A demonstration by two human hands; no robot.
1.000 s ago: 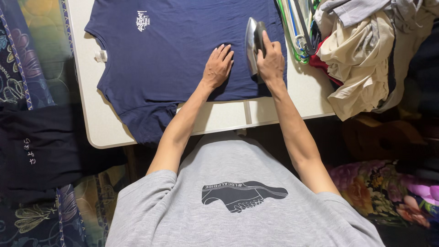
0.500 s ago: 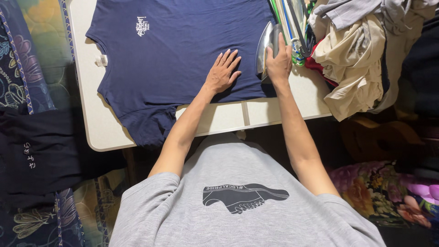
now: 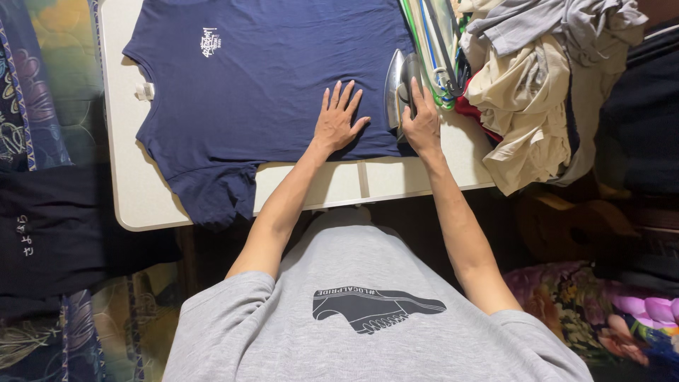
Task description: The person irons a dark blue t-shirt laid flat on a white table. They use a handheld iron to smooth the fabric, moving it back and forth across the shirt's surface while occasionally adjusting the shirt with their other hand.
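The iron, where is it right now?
In the head view the iron sits on the right edge of the navy T-shirt, gripped by the right hand, just left of the coloured hangers.

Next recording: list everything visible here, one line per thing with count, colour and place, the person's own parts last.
T-shirt: one, navy with a small white chest print, spread flat on the table.
Iron: one, silver and dark, on the shirt's right part.
Table: one, white, under the shirt.
Hangers: a bundle, green, white and blue, right of the iron.
Clothes pile: one, cream and grey, on the table's right end.
Dark garment: one, black, left of the table.
Left hand: flat on the shirt, fingers spread.
Right hand: gripping the iron.
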